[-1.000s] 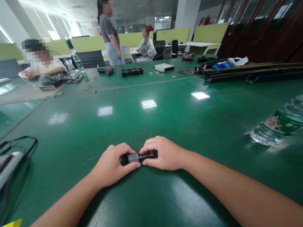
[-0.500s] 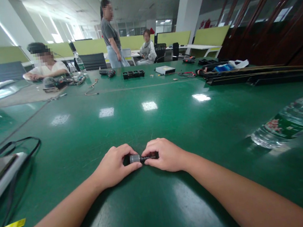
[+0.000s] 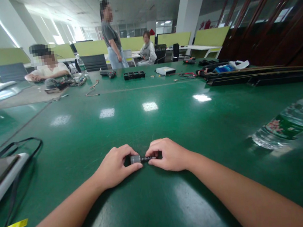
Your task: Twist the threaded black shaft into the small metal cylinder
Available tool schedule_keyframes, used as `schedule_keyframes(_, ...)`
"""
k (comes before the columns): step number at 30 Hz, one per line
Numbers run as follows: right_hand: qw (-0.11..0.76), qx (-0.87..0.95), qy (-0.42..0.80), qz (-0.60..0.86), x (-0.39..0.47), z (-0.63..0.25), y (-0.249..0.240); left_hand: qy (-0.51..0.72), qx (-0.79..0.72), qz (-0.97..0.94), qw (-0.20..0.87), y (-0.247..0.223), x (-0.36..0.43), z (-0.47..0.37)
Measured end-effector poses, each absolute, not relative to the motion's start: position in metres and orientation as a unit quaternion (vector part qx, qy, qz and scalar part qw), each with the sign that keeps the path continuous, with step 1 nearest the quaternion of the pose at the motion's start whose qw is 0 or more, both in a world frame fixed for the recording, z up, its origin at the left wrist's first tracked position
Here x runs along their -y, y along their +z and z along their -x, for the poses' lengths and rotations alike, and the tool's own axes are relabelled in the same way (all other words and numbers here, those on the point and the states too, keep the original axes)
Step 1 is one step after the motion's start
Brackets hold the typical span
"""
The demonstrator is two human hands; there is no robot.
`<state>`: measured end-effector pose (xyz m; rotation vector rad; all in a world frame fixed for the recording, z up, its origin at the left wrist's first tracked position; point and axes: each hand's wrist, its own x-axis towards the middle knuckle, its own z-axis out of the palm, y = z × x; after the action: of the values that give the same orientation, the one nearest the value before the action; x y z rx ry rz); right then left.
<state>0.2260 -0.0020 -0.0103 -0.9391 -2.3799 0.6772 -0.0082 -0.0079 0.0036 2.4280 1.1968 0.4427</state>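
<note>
Thumb and fingers of my left hand [image 3: 119,166] are closed round the wide grey end of a small cylindrical part [image 3: 135,159], low over the green table [image 3: 153,128]. A thin dark ribbed shaft [image 3: 145,159] sticks out of it to the right, lying roughly level. My right hand [image 3: 169,155] pinches the tip of this shaft between thumb and fingers. A short stretch of the shaft shows between the two hands. The fingertips hide both ends of the part.
A clear bottle [image 3: 287,125] lies at the right. A white device [image 3: 6,177] with a black strap is at the left. Black bars [image 3: 263,74], a white box [image 3: 165,70] and a black tray [image 3: 134,75] sit farther back. Several people are beyond the table.
My right hand has shifted slightly to the right along the shaft, so more of the shaft shows between the hands. My left hand keeps its grip.
</note>
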Motion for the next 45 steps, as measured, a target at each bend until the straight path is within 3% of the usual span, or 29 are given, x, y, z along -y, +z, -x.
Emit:
schedule_keyframes(29, 0.243, 0.839, 0.234, 0.428, -0.011, -0.253, -0.005, 0.164, -0.436, -0.856, 0.223, 0.006, 0.006, 0.010)
schedule_keyframes(45, 0.241, 0.859, 0.238, 0.385, -0.004, -0.238, -0.006, 0.163, -0.433, -0.858, 0.224, 0.006, 0.006, 0.011)
